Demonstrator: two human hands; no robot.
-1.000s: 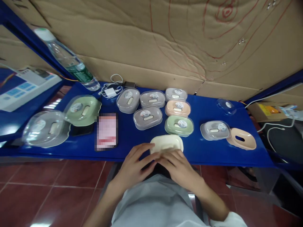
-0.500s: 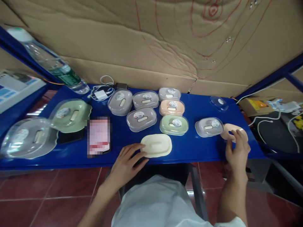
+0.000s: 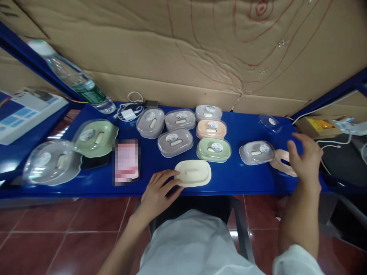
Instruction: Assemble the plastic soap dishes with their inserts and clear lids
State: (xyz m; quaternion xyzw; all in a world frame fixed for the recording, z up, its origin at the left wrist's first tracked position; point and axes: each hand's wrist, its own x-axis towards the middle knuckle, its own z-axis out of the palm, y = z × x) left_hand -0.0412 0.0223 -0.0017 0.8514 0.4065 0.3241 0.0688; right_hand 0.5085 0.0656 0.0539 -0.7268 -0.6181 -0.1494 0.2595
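A cream oval dish with a raised bar in its middle lies near the front edge of the blue table. My left hand rests at its left end, fingers spread, fingertips touching the rim. At the far right, a peach oval piece with a slot in it lies beside a grey lidded box. My right hand is over the peach piece's right end, partly hiding it, with thumb and fingers apart and nothing held. Behind that hand lies a loose clear lid.
Several clear-lidded boxes stand mid-table, including a green box and a peach box. Leftward are a phone, a larger green container, a white charger and a water bottle. A cardboard wall rises behind.
My right hand has let go of the peach piece and moved right and upward, its fingers opening. My left hand stays at the cream dish. The whole view has shifted slightly.
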